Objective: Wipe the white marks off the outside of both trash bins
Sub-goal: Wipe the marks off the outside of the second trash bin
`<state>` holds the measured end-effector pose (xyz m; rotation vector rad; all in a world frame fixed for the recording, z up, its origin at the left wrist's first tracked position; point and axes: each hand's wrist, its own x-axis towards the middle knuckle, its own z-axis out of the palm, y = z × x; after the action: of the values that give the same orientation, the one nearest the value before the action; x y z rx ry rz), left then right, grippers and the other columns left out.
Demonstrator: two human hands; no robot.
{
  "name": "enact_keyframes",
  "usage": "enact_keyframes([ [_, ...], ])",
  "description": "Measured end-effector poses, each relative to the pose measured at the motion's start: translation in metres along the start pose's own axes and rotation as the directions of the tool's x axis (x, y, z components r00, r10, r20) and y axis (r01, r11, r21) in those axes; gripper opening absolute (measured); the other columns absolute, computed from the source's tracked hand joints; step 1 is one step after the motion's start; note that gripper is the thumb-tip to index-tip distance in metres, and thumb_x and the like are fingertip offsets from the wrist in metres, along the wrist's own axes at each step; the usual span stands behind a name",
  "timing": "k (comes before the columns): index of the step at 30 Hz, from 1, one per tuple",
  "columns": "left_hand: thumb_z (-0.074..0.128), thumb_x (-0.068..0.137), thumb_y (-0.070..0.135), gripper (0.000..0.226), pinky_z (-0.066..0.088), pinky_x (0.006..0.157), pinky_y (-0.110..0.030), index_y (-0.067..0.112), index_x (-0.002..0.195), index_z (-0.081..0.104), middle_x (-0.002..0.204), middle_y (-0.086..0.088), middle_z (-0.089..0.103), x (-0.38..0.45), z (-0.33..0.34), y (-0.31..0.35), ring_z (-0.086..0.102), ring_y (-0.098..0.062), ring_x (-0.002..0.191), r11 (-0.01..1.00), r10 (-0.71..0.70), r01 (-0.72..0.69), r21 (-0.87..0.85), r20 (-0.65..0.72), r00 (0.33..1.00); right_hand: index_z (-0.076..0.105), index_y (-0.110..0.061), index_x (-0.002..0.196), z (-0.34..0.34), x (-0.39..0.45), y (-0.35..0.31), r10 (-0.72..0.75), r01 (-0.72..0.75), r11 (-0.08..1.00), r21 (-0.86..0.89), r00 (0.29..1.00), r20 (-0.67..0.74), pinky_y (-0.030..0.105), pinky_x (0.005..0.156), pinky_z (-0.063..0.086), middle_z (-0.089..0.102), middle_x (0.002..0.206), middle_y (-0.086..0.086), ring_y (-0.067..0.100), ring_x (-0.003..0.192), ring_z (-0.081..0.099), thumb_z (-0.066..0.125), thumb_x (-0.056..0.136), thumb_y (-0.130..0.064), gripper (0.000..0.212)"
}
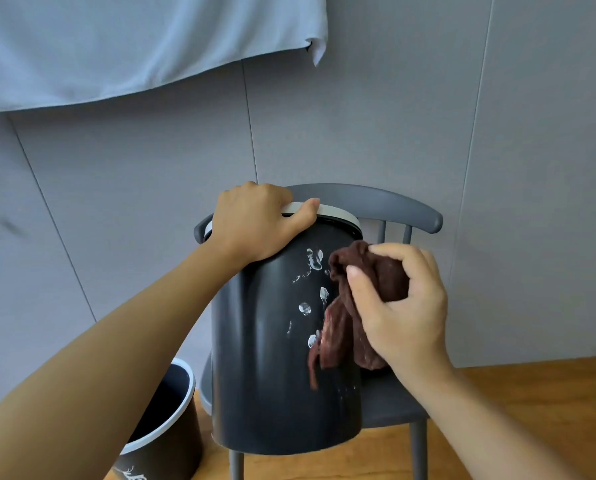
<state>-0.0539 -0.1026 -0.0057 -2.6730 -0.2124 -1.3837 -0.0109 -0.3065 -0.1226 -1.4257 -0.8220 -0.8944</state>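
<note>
Two bins: second bin (165, 424) on floor at 7 o'clock, marks unwiped. Left hand (255, 226) clenched over rim of dark bin (272, 375) on chair (386, 403). White marks (312, 285) centre, mid-wipe. Right hand (403, 306) at 3 o'clock, fingers grasping brown cloth (345, 317); next, leftward swipe.

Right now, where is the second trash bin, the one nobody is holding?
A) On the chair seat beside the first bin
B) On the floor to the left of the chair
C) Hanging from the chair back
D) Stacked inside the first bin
B: the second bin stands on the wooden floor left of the chair, while the left hand steadies the bin on the chair.
</note>
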Motion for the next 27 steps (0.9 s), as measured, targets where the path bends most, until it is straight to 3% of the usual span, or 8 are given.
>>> enact_keyframes([
  [3,0.035,0.083,0.073,0.068,0.023,0.05,-0.032,0.011,0.056,0.032,0.046,-0.003,0.036,0.0,0.0,0.002,0.041,-0.03,0.052,1.0,0.007,-0.007,0.007,-0.007,1.0,0.078,-0.021,0.11,0.009,0.002,-0.005,0.135,-0.135,0.99,-0.031,0.991,-0.007,0.01,0.092,0.044,0.06,0.108,0.001,0.01,0.101,0.062,0.078,0.086,-0.034,0.028],
  [5,0.034,0.082,0.074,0.069,0.023,0.05,-0.032,0.011,0.056,0.033,0.046,-0.003,0.037,0.001,0.002,0.004,0.042,-0.03,0.053,1.0,0.005,-0.005,0.012,-0.005,1.0,0.076,-0.024,0.119,0.012,-0.008,-0.006,0.175,-0.167,0.981,-0.096,0.981,0.082,0.027,0.097,0.05,0.056,0.115,0.0,0.018,0.108,0.057,0.065,0.095,-0.043,0.032],
  [8,0.032,0.082,0.074,0.069,0.028,0.051,-0.033,0.01,0.056,0.035,0.047,-0.005,0.04,0.002,0.003,0.001,0.045,-0.031,0.055,1.0,-0.022,0.022,0.014,0.009,1.0,0.053,-0.035,0.142,0.011,-0.025,-0.005,0.172,-0.091,0.957,-0.276,0.943,0.286,0.045,0.1,0.051,0.043,0.137,-0.001,0.02,0.121,0.042,0.04,0.099,-0.05,0.048],
  [12,0.031,0.082,0.074,0.07,0.028,0.052,-0.033,0.01,0.057,0.036,0.048,-0.005,0.04,0.002,0.004,-0.004,0.047,-0.033,0.056,0.999,-0.049,0.049,0.015,0.01,0.999,0.033,-0.035,0.155,0.008,-0.033,-0.003,0.15,-0.037,0.956,-0.289,0.913,0.379,0.039,0.103,0.053,0.03,0.15,0.002,0.019,0.13,0.04,0.035,0.098,-0.044,0.058],
  [18,0.03,0.081,0.075,0.07,0.026,0.051,-0.032,0.01,0.056,0.038,0.046,-0.004,0.04,0.003,0.004,-0.002,0.046,-0.031,0.054,0.999,-0.047,0.047,0.022,0.011,0.999,0.053,-0.038,0.138,0.006,-0.029,-0.001,0.081,-0.047,0.989,-0.142,0.967,0.243,0.006,0.094,0.047,0.042,0.131,-0.015,0.002,0.116,0.051,0.064,0.098,-0.015,0.048],
  [23,0.032,0.083,0.073,0.068,0.022,0.049,-0.031,0.011,0.054,0.031,0.044,-0.003,0.035,-0.001,0.001,0.003,0.041,-0.029,0.05,1.0,-0.005,0.005,0.014,-0.016,1.0,0.073,-0.026,0.13,0.008,0.012,-0.005,0.007,0.021,0.99,-0.143,0.981,0.196,0.034,0.098,0.054,0.055,0.126,0.003,0.023,0.114,0.062,0.064,0.092,-0.012,0.041],
  [25,0.03,0.085,0.071,0.067,0.022,0.048,-0.03,0.011,0.055,0.03,0.044,-0.003,0.036,-0.001,-0.001,0.006,0.041,-0.029,0.049,1.0,0.019,-0.019,0.017,-0.021,1.0,0.072,-0.029,0.132,0.011,0.022,-0.011,-0.039,0.095,0.976,-0.197,0.961,0.272,0.041,0.089,0.058,0.054,0.123,0.005,0.027,0.11,0.061,0.066,0.094,-0.014,0.042],
  [27,0.03,0.086,0.07,0.066,0.021,0.048,-0.03,0.012,0.055,0.029,0.044,-0.002,0.036,-0.002,-0.003,0.007,0.039,-0.027,0.047,0.999,0.039,-0.039,0.011,-0.022,0.999,0.07,-0.032,0.134,0.015,0.019,-0.019,-0.076,0.165,0.951,-0.262,0.945,0.318,0.045,0.078,0.06,0.053,0.123,0.005,0.03,0.106,0.06,0.063,0.097,-0.031,0.038],
])
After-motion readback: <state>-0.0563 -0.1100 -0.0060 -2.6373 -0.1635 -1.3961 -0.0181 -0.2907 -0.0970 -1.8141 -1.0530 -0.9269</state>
